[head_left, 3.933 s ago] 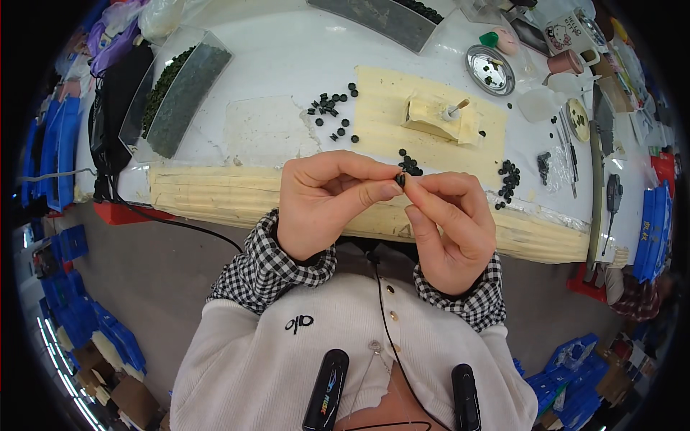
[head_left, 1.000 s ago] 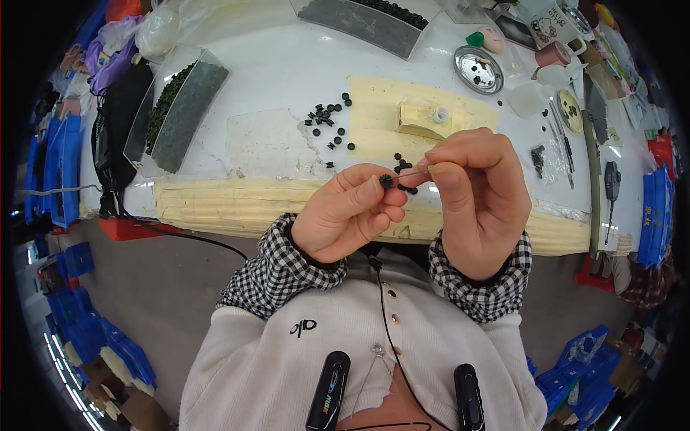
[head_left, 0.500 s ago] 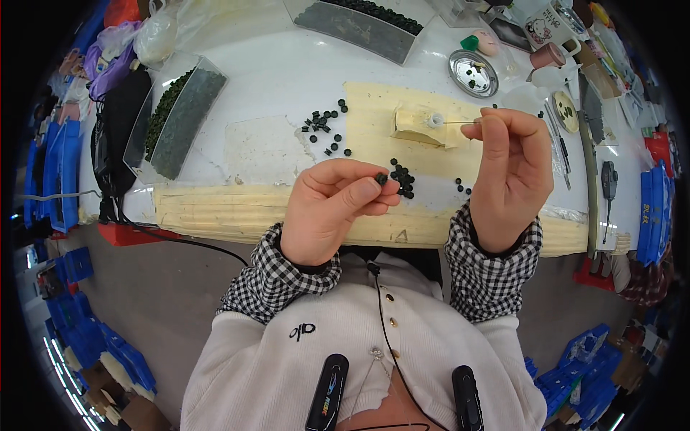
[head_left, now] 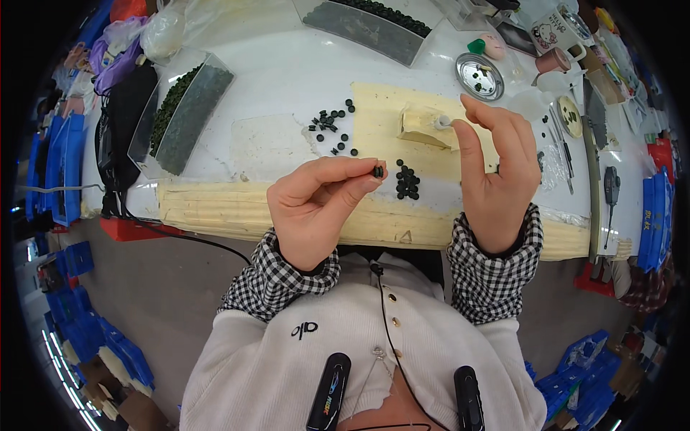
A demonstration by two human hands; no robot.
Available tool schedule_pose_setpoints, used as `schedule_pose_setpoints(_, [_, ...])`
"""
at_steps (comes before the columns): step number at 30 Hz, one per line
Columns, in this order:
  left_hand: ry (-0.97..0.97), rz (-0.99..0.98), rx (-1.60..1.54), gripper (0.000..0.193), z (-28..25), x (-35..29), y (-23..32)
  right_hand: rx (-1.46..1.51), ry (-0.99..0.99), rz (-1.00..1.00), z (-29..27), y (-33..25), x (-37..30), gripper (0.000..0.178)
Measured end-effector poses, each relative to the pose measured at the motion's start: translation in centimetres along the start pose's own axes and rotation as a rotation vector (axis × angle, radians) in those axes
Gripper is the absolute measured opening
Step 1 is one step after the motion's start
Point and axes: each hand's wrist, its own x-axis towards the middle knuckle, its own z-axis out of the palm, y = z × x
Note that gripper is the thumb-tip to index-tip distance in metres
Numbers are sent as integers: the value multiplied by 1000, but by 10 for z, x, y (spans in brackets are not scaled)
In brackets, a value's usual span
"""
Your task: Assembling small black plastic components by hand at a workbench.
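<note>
Pinching a black piece [head_left: 378, 172] between fingertips, the left hand [head_left: 314, 210] sits near the loosely open right hand [head_left: 504, 161].

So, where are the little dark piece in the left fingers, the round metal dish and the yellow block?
Dark piece [head_left: 378, 172]: head view, middle of its visible side.
Metal dish [head_left: 492, 82]: head view, bare inner surface.
Yellow block [head_left: 421, 132]: head view, its near side.

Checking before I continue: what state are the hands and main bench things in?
Left hand: pinching a small black part.
Right hand: fingers parted, nothing visible between them.
Nearby black parts: loose, clustered.
Yellow block: resting on yellow mat.
Left clear bin: holding dark pieces.
Far clear bin: holding black pieces.
Metal dish: uncovered, holding green pieces.
</note>
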Motion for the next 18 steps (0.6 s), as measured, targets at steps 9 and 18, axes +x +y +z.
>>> schedule_pose_setpoints(9, [2,-79,-162,18,0,1,0,450,-314,94,-12,-35,-25,29])
schedule_pose_setpoints(18, [-26,-30,-127,18,-1,0,-5,577,-318,105,-2,-38,-36,34])
